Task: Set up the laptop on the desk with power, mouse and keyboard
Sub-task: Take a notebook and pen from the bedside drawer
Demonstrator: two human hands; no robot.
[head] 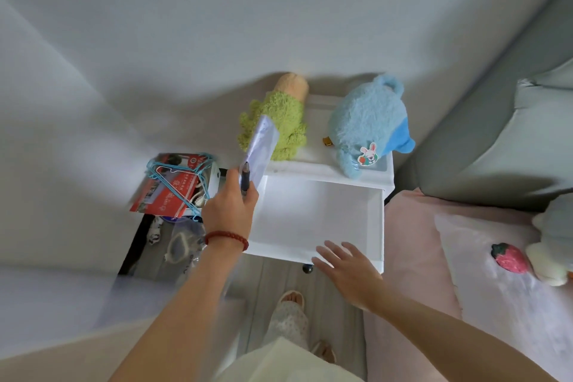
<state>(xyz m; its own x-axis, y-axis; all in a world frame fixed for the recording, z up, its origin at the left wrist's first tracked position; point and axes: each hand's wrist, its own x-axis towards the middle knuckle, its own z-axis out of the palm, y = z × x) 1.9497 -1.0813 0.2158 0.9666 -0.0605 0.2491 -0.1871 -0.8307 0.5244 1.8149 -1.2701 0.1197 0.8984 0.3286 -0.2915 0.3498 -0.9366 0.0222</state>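
Observation:
No laptop, mouse, keyboard or power cable is in view. My left hand [231,205] is closed around a dark pen [245,178] and a folded white paper [262,146], held over the left edge of an open white drawer [376,226]. The drawer's inside looks bare. My right hand [347,270] hovers with fingers spread over the drawer's front edge, holding nothing. A red bead bracelet [226,239] is on my left wrist.
The white nightstand [389,174] carries a green plush [279,124] and a blue plush [369,124]. A box with blue hangers [179,183] and red packaging stands to the left. A pink bed [434,257] with a strawberry plush [510,257] lies right. A white desk edge [62,304] is at lower left.

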